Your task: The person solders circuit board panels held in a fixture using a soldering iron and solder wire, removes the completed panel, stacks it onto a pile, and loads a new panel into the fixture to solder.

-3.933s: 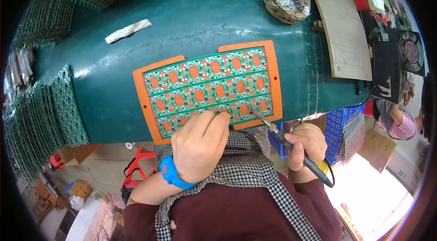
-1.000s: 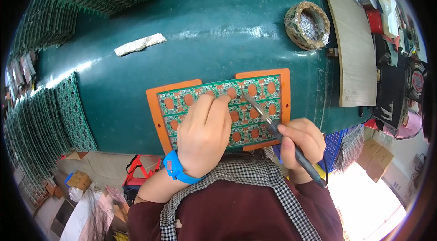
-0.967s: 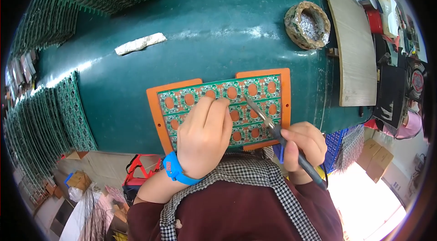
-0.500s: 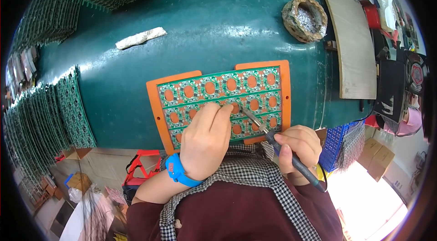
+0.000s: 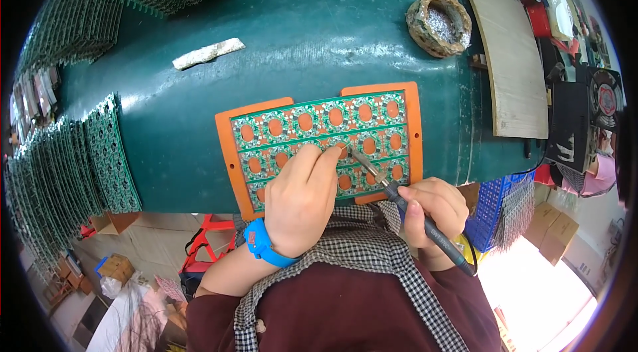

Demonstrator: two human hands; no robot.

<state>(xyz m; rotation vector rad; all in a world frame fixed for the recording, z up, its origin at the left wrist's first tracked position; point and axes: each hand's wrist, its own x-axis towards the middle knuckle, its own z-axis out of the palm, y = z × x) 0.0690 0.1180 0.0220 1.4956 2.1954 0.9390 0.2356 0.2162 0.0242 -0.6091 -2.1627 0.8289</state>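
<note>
Left hand pinched, hold unclear; right hand grips soldering iron; I'd take the likely stiff, fragile circuit-board panel by edges.

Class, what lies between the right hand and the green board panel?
Head view: the front of the soldering iron and the near edge of the orange frame.
</note>
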